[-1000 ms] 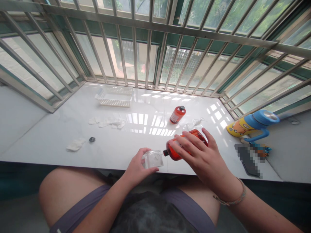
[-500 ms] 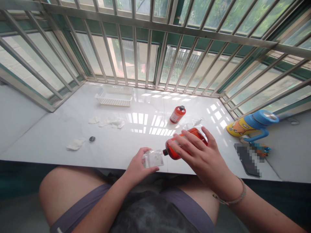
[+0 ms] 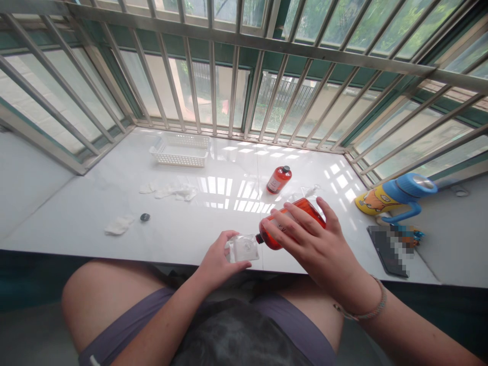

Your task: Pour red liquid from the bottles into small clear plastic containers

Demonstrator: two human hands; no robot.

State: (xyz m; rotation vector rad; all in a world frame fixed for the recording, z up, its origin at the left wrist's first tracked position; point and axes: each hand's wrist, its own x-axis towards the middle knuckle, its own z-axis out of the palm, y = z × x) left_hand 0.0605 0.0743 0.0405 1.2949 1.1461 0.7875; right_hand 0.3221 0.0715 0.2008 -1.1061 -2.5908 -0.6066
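My right hand (image 3: pixel 316 249) is wrapped over an orange-red bottle (image 3: pixel 301 211), tipped on its side with its dark neck pointing left. My left hand (image 3: pixel 217 262) pinches a small clear pouch (image 3: pixel 244 247) right at that neck, near the front edge of the white marble sill (image 3: pixel 183 229). The bottle's mouth touches the pouch opening. A second, smaller orange bottle (image 3: pixel 279 179) with a black cap stands upright further back. A small black cap (image 3: pixel 144 217) lies on the sill to the left.
A white slotted basket (image 3: pixel 180 150) sits at the back by the window bars (image 3: pixel 236 91). Crumpled white wipes (image 3: pixel 171 191) and another (image 3: pixel 119 224) lie left. A blue and yellow flask (image 3: pixel 396 197) and a dark flat object (image 3: pixel 389 249) lie right. My knees are below the sill.
The bottle has tipped slightly higher at its base, and the pouch has shifted a little to the right under its neck. Otherwise both hands stay in place.
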